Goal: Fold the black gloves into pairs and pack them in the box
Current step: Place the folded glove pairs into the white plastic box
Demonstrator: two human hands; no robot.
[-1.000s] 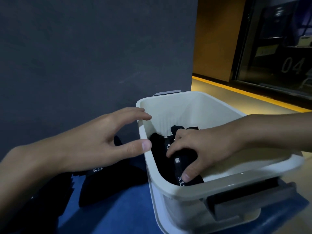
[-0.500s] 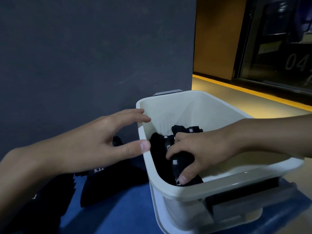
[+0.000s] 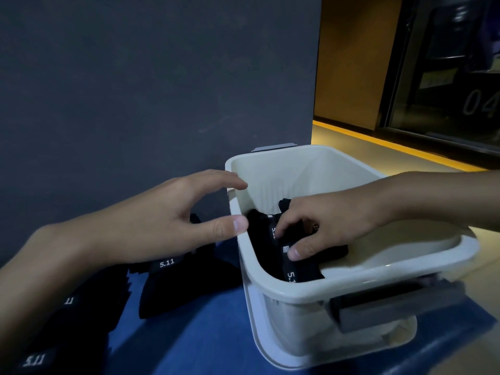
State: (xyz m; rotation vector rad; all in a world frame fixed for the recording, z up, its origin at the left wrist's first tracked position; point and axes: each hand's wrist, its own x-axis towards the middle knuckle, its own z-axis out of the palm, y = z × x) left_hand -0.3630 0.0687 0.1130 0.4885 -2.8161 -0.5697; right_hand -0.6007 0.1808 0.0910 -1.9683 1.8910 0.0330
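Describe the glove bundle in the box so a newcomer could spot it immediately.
Find the white box on the blue surface. Inside, near its left wall, lies the black glove bundle, held by the right hand. Unlike the loose gloves outside, it sits in the box.

Box (image 3: 351, 284) x1, hands (image 3: 162, 223) (image 3: 332, 226) x2, gloves (image 3: 186, 288) 3+

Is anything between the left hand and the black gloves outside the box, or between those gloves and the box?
Nothing visible. The left hand hovers open over the loose gloves on the blue surface. The box beside them has no lid; the right hand holds packed gloves in its near-left corner.
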